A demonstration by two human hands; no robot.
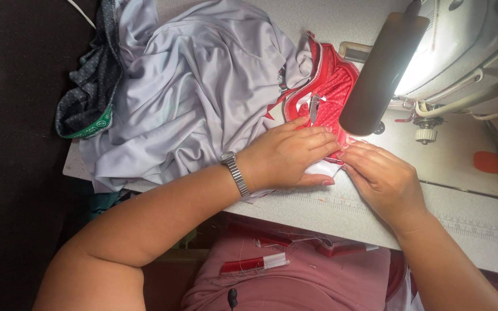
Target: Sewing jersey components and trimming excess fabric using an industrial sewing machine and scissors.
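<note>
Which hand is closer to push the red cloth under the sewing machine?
Probably the right hand: its fingertips press the red cloth just below the machine's lamp. The left hand lies flat farther back.

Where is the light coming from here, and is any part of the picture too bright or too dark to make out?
In the head view, the glare comes from the lamp under the sewing machine, blown out to white; the dark lamp shade hides the needle area; both hands, left hand and right hand, are evenly lit on the red fabric; the left edge falls into near black.
</note>
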